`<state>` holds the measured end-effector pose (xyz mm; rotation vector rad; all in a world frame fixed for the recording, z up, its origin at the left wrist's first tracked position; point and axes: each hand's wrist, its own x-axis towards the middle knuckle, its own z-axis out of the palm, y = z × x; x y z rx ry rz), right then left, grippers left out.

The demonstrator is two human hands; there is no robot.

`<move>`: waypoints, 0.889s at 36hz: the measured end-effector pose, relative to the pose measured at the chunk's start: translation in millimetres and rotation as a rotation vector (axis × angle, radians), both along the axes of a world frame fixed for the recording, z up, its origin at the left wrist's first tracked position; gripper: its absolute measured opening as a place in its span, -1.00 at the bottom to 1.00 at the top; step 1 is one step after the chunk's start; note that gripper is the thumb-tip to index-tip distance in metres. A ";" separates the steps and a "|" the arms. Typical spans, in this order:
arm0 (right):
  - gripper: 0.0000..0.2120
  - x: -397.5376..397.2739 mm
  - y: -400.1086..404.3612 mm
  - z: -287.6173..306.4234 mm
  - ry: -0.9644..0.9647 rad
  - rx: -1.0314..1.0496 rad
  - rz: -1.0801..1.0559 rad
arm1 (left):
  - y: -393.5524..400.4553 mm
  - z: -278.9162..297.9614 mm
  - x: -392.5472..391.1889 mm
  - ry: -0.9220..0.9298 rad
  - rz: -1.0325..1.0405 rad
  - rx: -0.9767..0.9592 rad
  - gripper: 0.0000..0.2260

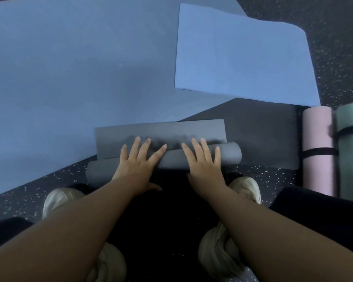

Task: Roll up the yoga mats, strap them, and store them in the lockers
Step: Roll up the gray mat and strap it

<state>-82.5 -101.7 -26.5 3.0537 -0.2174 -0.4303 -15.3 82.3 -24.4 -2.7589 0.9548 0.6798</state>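
Speckled dark floor (334,47), several mats on it. Largest: a big blue mat (69,68) spread flat across the left. A lighter blue mat (243,58) lies flat upper right, overlapping the big one's edge. A dark mat (263,135) lies flat beneath the grey one. Grey mat (161,131): smooth, slate-coloured, mostly rolled into a tube, with a short flat flap left beyond the roll. It lies crosswise just ahead of the shoes (57,200). At right, a pink roll (316,129) and a green roll (351,159), touching, each bound by a black strap (318,152). Left hand (138,165) and right hand (204,165) press flat on top of the grey roll, fingers straight and spread, hands apart.
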 end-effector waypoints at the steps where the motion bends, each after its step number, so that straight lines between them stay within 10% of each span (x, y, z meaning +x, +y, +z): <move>1: -0.16 -3.5 2.2 -0.8 -0.046 -0.006 -0.018 | -1.0 0.0 1.4 0.011 0.013 -0.001 0.02; 7: -0.04 -12.9 10.4 -10.1 -0.163 0.095 -0.038 | -7.1 -5.0 36.2 0.106 0.154 -0.114 -0.23; 24: 0.10 61.1 -4.0 0.3 0.271 0.266 -0.103 | -17.2 -6.7 93.9 0.151 0.316 -0.220 -0.42; 32: 0.07 75.1 -8.3 -1.8 0.283 0.229 -0.111 | -11.7 6.2 93.5 0.227 0.191 -0.128 -0.10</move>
